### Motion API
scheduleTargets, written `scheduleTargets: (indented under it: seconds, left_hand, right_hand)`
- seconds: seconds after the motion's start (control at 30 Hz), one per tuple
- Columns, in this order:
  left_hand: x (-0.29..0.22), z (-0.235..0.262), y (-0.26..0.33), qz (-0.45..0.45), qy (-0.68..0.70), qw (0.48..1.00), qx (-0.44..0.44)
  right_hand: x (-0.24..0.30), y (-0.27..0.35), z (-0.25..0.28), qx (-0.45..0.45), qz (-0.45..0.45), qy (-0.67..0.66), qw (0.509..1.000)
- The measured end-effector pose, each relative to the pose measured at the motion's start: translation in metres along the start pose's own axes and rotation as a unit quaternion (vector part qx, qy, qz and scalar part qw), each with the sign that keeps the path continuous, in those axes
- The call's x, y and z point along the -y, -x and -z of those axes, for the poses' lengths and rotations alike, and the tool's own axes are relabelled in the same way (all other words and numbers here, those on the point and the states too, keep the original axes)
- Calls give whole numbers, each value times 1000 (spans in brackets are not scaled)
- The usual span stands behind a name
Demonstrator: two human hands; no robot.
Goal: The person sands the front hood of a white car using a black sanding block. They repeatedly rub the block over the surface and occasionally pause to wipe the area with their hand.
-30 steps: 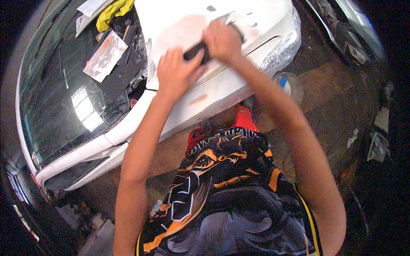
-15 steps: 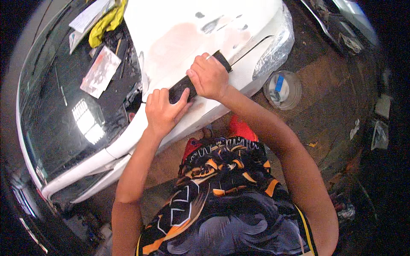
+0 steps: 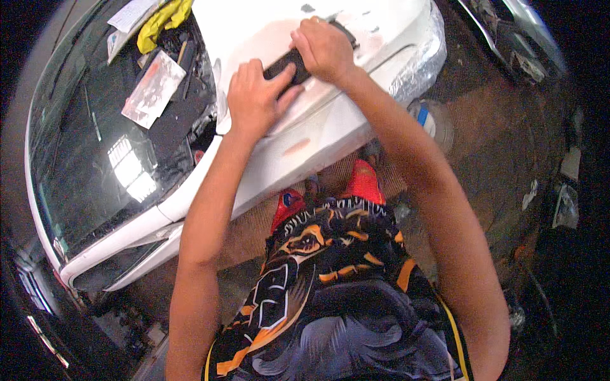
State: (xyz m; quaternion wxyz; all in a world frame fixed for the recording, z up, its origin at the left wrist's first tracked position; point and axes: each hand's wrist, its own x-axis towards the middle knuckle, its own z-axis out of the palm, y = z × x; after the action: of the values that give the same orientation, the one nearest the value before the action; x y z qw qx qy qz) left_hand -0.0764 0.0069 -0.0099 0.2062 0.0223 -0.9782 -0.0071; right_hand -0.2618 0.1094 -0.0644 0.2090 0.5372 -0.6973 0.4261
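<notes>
Both of my hands grip a long black sanding block, which lies flat on the white car hood. My left hand is wrapped over the block's near-left end, its thumb along the side. Toward the far-right end, my right hand closes over the top of it. Beneath and around the block is a sanded pinkish patch on the hood. Dark smudges show beyond it. The block's underside is hidden.
On the windshield side lie a smeared pale sheet, a yellow cloth and papers. Clear plastic film covers the hood's front corner. A clear tub stands on the floor, partly behind my right forearm. Another vehicle is at upper right.
Both hands have pushed the sanding block farther up across the hood, away from its near edge and onto the pinkish patch. My grip stays the same.
</notes>
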Motion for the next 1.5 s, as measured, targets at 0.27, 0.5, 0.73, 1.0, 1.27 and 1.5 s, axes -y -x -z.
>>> scheduleTargets:
  seconds: [0.27,0.5,0.73,1.0,1.27,1.5]
  left_hand:
    - [2,8,28,-14,1,1000,15]
    - [3,-7,-8,37,15,999,19]
    - [-10,20,52,-15,-10,999,36]
    - [-5,0,4,18,16,1000,20]
    - [3,8,4,15,20,999,29]
    - [5,30,73,-4,-8,999,39]
  right_hand:
    - [25,20,-7,137,-68,41,987]
    - [-22,-8,-2,110,-36,-23,993]
    - [32,44,3,49,-8,38,998]
    - [-9,7,6,64,-74,3,995]
    - [-1,4,0,37,-69,15,997]
    - [69,37,-1,33,2,-10,999]
